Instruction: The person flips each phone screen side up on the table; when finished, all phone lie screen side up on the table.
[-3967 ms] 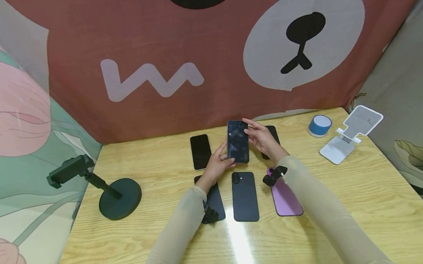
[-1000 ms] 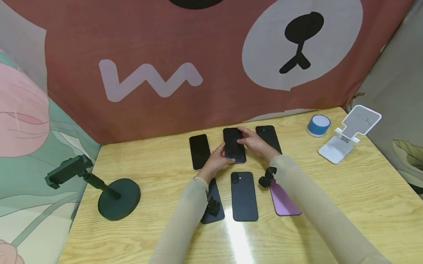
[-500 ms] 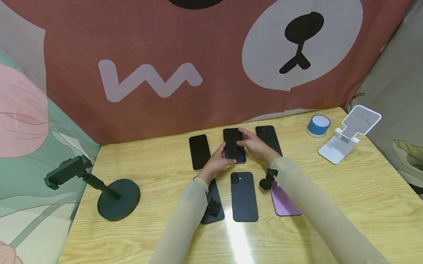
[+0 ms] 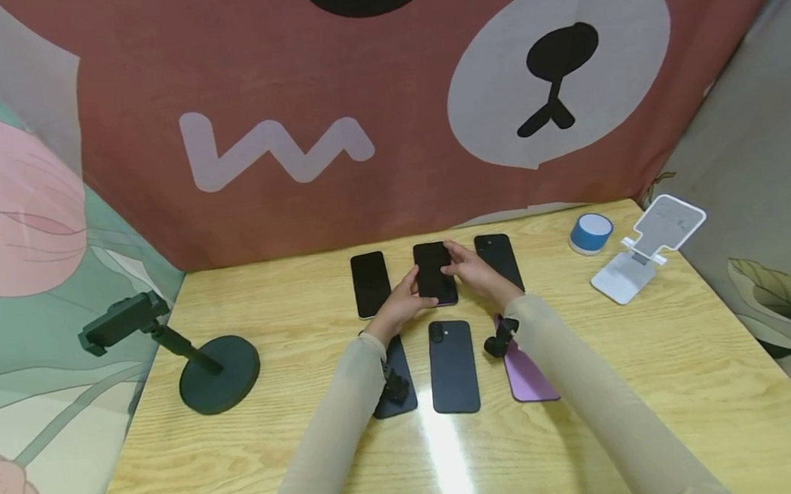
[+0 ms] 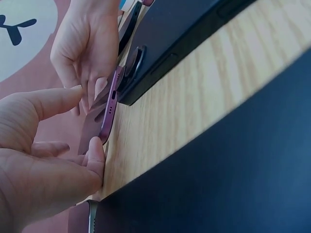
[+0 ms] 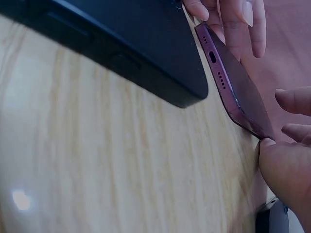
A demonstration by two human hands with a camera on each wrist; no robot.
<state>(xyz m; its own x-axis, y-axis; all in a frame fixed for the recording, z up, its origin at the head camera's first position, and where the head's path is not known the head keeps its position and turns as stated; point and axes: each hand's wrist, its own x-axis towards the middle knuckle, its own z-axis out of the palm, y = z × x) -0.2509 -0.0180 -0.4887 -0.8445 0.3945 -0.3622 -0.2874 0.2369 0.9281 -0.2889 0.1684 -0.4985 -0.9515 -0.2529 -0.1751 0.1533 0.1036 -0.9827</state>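
A smartphone with a purple frame (image 6: pixel 217 73) and dark screen up (image 4: pixel 433 269) is in the middle of the back row, flat on the table or very close to it. At its lower left corner my left hand (image 4: pixel 402 308) holds it, one fingertip (image 5: pixel 96 151) against the bottom edge. My right hand (image 4: pixel 478 273) holds the right side, a fingertip (image 6: pixel 266 143) touching the edge. To its left lies a black-screened phone (image 4: pixel 371 283); to its right is a dark phone, back up (image 4: pixel 498 255), partly behind my right hand.
In the front row lie a dark phone (image 4: pixel 402 399) under my left wrist, a dark blue phone (image 4: pixel 454 369) and a purple phone (image 4: pixel 530 375) partly under my right sleeve. A dark stand (image 4: pixel 218 376) stands left; a blue-white cylinder (image 4: pixel 590 234) and white folding stand (image 4: pixel 623 277) stand right.
Over four seconds both hands have lowered the purple-framed smartphone from a raised position to table level, between the two back phones. In the last half second the hands barely differ.
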